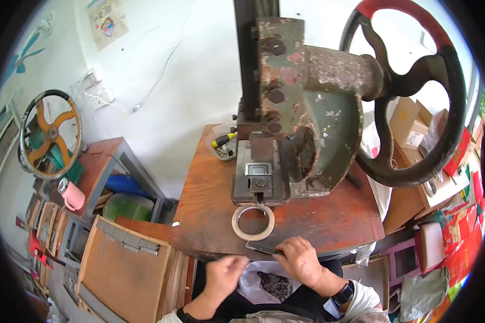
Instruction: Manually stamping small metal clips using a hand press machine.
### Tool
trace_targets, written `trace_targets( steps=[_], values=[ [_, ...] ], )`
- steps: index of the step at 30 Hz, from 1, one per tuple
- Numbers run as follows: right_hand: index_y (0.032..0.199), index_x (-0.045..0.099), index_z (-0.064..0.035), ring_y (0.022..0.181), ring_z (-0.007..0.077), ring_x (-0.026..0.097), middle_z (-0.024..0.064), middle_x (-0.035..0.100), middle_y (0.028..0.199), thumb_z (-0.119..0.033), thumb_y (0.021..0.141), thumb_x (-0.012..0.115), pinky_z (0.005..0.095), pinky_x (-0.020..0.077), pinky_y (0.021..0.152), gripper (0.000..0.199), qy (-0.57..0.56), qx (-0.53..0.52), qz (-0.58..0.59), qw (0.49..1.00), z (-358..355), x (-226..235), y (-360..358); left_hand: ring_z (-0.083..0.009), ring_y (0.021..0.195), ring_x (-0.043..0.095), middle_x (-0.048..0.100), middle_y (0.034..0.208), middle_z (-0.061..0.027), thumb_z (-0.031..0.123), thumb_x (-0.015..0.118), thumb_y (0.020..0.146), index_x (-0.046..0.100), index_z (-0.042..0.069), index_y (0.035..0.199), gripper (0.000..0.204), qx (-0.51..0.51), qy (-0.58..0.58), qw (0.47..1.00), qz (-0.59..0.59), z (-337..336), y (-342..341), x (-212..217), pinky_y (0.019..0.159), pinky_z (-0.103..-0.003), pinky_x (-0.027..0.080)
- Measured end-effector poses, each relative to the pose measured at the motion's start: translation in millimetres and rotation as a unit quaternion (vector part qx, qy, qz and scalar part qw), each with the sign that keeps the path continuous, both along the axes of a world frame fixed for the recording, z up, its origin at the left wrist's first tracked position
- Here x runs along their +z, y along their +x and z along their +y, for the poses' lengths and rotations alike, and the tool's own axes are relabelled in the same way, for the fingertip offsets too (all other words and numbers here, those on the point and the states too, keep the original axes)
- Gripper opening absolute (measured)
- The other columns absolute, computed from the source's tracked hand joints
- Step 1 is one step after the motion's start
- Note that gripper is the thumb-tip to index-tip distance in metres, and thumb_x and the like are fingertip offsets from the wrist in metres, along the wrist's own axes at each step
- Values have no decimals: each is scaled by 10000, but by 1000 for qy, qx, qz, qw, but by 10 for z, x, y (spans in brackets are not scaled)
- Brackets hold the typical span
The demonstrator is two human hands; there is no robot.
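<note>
My right hand [302, 261] pinches one end of a thin dark metal strip [261, 247] at the front edge of the wooden table [205, 215]. To its left, my left hand [221, 277] is closed, fingers together and slightly blurred; anything in them is hidden. Below and between both hands, a white bag [249, 285] in my lap holds many small grey metal pieces [276, 285]. A roll of tape [253, 236] lies flat just beyond the strip. Behind it stands a green, worn hand press [328, 124], with a small patterned metal plate [257, 169] on its base.
The press's large handwheel [454, 81] juts out at the right. Beside the press base, a plastic tub [226, 152] holds a yellow-black screwdriver [221, 141]. At lower left, a wooden board [124, 269] carries metal strips [129, 239]. A pink mug [73, 195] stands farther left.
</note>
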State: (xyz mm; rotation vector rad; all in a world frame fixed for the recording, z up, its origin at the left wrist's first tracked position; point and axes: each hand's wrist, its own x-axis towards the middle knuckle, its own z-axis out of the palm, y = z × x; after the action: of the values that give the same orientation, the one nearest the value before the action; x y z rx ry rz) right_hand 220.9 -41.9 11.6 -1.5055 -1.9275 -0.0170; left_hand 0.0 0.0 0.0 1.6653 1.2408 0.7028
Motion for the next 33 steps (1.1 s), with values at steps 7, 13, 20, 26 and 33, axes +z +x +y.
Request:
trace_targets(
  steps=[7, 13, 20, 26, 33],
  values=[
    [898, 622, -25, 753, 299, 615, 125, 607, 854, -154, 731, 731, 370, 524, 656, 237, 6, 34, 22, 999, -78, -6, -328, -144, 623, 612, 629, 797, -57, 167, 681, 892, 617, -4, 919, 185, 183, -344, 841, -376, -75, 485, 6, 543, -263, 518],
    [993, 664, -65, 956, 296, 580, 83, 628, 982, -227, 683, 780, 412, 464, 801, 368, 2, 114, -5, 994, 164, 246, -178, -148, 603, 621, 622, 793, -78, -28, 603, 870, 549, -35, 991, 133, 155, -333, 819, -440, -124, 447, -24, 458, -250, 469],
    [919, 676, -96, 962, 258, 557, 28, 630, 937, -205, 667, 774, 399, 404, 835, 292, 32, 125, -86, 988, 484, 88, -26, -130, 516, 581, 621, 845, -117, 2, 620, 867, 375, -49, 1276, 480, 141, -146, 949, -243, -79, 39, 38, 407, -241, 426],
    [847, 657, -75, 891, 270, 564, 44, 628, 863, -149, 648, 774, 398, 428, 767, 242, 59, 32, -53, 996, 459, 14, 357, -99, 523, 550, 637, 859, -86, -42, 630, 845, 455, -32, 1249, 441, 101, -164, 952, -239, 136, -304, 130, 414, -210, 403],
    [867, 658, -80, 909, 260, 567, 47, 621, 860, -174, 671, 764, 404, 418, 790, 242, 25, 29, -45, 998, 390, 37, 249, -273, 792, 601, 598, 904, -113, -10, 707, 740, 611, 26, 1051, 327, 33, 418, 905, 72, 432, -27, 290, 660, -360, 489]
  ],
)
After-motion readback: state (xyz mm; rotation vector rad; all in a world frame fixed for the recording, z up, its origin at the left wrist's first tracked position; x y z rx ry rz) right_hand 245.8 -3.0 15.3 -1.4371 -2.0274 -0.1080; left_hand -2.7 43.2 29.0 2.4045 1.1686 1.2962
